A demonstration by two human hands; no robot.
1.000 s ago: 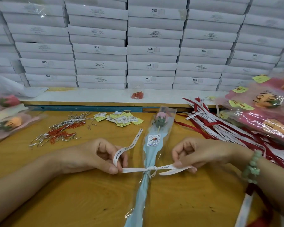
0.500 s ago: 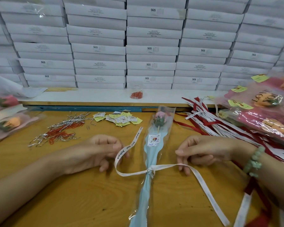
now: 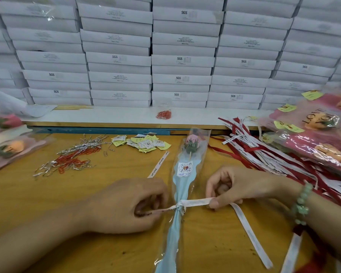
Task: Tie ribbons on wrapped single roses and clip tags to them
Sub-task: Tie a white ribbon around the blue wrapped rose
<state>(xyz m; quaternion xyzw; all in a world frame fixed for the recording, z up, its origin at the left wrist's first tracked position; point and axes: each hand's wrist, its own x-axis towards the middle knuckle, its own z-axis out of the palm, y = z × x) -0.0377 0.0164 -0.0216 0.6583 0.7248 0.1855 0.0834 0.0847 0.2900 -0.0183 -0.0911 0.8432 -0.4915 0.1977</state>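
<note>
From the head camera, the wrapped rose [image 3: 185, 186] lies lengthwise on the wooden table [image 3: 47, 194], its bloom pointing away from the person. A white ribbon [image 3: 197, 202] is cinched around its blue stem wrap. The left hand [image 3: 124, 205] pinches the ribbon's left end just beside the crossing. The right hand [image 3: 238, 186] pinches the right part, whose tail trails toward the near edge. Tags [image 3: 144, 142] and paper clips [image 3: 73, 158] lie beyond the left hand, with loose ribbons [image 3: 264, 154] and finished roses [image 3: 313, 134] at the right and white boxes [image 3: 181, 62] stacked behind
</note>
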